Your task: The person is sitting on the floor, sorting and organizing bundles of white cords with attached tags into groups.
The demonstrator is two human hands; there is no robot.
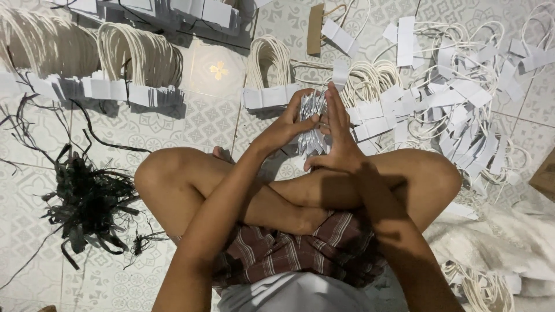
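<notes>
I sit cross-legged on a patterned tile floor. Between my hands, above my knees, I press a stack of white paper tabs [313, 124] with cord handles attached. My left hand [287, 124] grips the stack's left side with curled fingers. My right hand [338, 136] lies flat against its right side, fingers straight and pointing away from me. The tabs' edges fan out below my fingers.
Neat rows of looped white cord handles on paper tabs [136, 58] line the floor at upper left, another bundle [267, 75] ahead. A loose heap of the same handles [462, 98] spreads at right. Black plastic strapping scraps [87, 202] lie left. White cloth [509, 237] lies right.
</notes>
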